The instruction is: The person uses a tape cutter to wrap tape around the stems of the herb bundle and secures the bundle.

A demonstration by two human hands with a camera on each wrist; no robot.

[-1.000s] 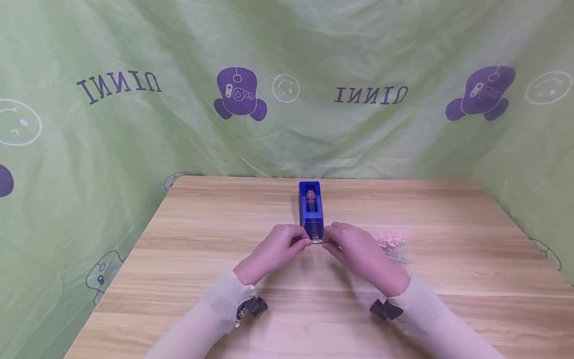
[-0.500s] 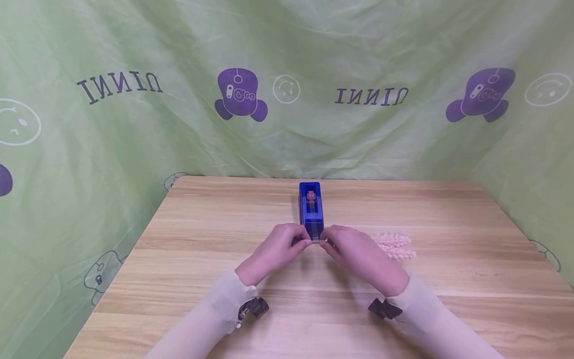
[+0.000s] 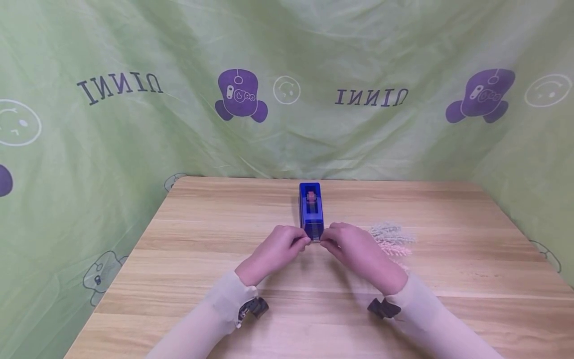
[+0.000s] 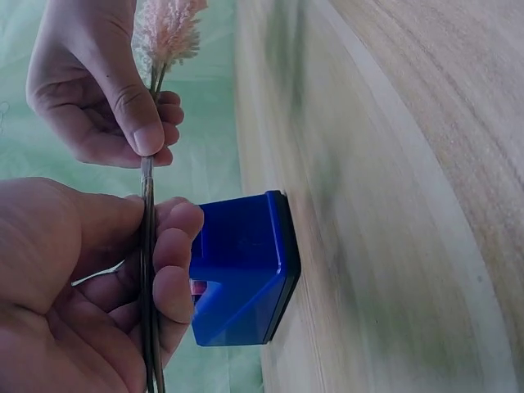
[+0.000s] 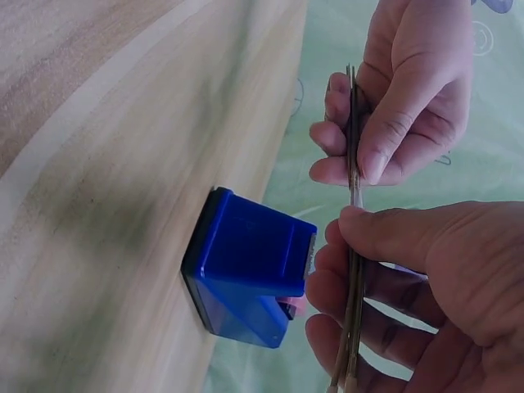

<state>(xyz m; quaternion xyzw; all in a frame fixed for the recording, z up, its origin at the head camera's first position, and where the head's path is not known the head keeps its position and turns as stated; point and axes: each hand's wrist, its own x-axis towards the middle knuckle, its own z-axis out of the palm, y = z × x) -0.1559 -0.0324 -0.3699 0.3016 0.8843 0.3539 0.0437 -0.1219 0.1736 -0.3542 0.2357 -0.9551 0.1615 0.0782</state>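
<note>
Pinched between both hands is a small bunch of thin brown flower stems (image 5: 354, 295). Its fluffy flower heads, grey-white (image 3: 391, 233) and pink (image 3: 395, 249), stick out beyond the right hand in the head view. My left hand (image 3: 277, 248) grips the bare stem ends, thumb against curled fingers. My right hand (image 3: 364, 255) grips the stems nearer the flower heads. In the short gap between the hands, a shiny clear band (image 4: 147, 168), which looks like tape, lies round the stems. Just behind the fingertips stands a blue tape dispenser (image 3: 311, 209), its front edge partly covered by the hands.
The dispenser stands on a wood-grain table (image 3: 215, 209). A green printed curtain (image 3: 287, 134) hangs behind the table and along both sides. Small black cameras sit at both wrists, close above the tabletop.
The bunch has turned about its length: the grey-white flower head was low, then hidden, and is now on top with pink below. Both hands have stayed nearly in place.
</note>
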